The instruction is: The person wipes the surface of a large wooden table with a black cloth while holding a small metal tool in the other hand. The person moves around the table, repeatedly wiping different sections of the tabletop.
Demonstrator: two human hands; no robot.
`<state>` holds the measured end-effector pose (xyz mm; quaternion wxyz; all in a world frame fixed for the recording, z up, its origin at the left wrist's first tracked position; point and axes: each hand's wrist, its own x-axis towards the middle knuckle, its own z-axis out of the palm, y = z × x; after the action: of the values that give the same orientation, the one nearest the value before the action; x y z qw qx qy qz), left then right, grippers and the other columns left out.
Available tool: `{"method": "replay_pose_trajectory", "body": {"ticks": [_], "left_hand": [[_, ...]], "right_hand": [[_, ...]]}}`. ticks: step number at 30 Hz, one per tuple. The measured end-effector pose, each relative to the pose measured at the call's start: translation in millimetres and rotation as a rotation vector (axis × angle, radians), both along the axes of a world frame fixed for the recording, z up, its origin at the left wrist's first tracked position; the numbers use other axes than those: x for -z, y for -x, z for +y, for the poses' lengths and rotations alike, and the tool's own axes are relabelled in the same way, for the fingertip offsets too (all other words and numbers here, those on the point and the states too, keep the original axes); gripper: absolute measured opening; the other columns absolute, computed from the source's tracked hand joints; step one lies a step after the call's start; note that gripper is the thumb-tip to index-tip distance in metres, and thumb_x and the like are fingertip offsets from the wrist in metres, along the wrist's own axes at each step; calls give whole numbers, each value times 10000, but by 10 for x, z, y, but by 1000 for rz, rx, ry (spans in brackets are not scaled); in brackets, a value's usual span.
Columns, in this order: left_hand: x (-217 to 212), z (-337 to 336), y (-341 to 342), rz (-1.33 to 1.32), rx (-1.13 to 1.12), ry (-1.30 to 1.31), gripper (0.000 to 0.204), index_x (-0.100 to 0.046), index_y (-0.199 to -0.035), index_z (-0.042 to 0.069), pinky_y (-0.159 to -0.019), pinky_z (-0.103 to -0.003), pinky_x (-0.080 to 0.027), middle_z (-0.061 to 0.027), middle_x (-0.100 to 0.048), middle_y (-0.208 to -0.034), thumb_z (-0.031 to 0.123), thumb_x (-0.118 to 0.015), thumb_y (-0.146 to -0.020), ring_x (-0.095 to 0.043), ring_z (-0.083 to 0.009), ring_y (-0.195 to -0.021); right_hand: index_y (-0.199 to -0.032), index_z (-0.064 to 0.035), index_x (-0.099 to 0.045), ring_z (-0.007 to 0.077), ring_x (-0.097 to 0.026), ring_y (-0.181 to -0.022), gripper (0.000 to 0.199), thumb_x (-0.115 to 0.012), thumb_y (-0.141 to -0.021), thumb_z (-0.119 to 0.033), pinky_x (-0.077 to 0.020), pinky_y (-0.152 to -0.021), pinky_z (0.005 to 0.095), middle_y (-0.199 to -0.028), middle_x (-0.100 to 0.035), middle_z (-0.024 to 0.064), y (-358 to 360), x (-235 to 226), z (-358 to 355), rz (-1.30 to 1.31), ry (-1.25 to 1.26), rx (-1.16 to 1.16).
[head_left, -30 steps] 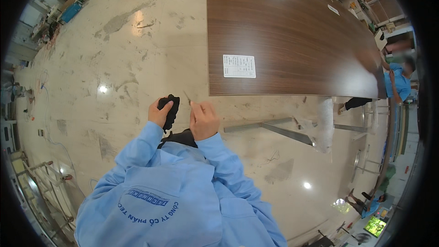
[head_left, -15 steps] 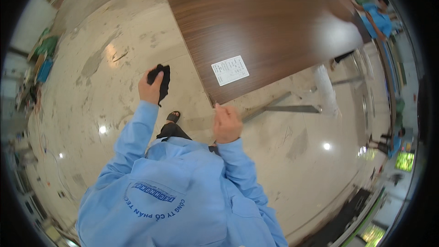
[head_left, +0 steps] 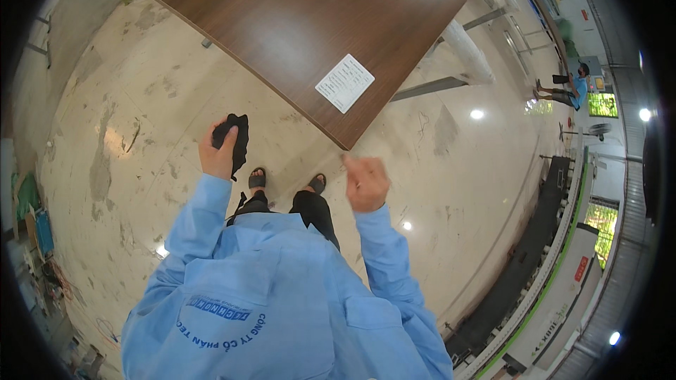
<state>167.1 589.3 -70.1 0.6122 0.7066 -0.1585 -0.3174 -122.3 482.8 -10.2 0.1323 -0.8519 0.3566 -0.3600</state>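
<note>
My left hand (head_left: pixel 217 158) grips a black cloth (head_left: pixel 237 142), bunched between thumb and fingers, above the floor to the left of the board. Close below the near corner of a dark brown wood-grain board (head_left: pixel 282 32) is my right hand (head_left: pixel 367 184), apart from it. Its fingers are curled in with the thumb and index finger toward the corner, and slightly blurred. Whether something small is pinched there is hidden. A white printed label (head_left: pixel 345 83) lies on the board near that corner.
Grey metal legs (head_left: pixel 431 88) and a white wrapped roll (head_left: pixel 468 56) show beneath the board's right side. Further right stands a long machine with a dark bed (head_left: pixel 517 253). A person in a blue shirt (head_left: pixel 579 88) stands far right. Glossy, stained floor (head_left: pixel 155 190) surrounds my sandalled feet.
The view has turned, so the board now slants the other way and its corner sits higher. My right hand has shifted slightly right of it. The left still holds the black cloth.
</note>
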Motion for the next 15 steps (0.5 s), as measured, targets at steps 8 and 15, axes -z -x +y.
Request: {"method": "replay_pose_trajectory", "body": {"ticks": [8, 15], "left_hand": [[-63, 92, 241, 69, 136, 55, 302, -650, -1214, 13, -827, -282, -533, -81, -707, -1062, 94, -692, -926, -656, -136, -931], [-760, -615, 59, -711, 182, 276, 294, -653, -1198, 12, -870, -304, -513, -147, -702, -1061, 29, -658, -904, -674, -207, -984]], "right_hand": [[-956, -43, -733, 305, -625, -752, 206, -715, -781, 64, -516, -666, 372, -846, -660, 126, -47, 29, 6, 6, 120, -33], [-1026, 0, -660, 139, -652, -739, 164, -728, -879, -25, -568, -643, 285, -880, -689, 70, -63, 437, 474, -822, -974, 595]]}}
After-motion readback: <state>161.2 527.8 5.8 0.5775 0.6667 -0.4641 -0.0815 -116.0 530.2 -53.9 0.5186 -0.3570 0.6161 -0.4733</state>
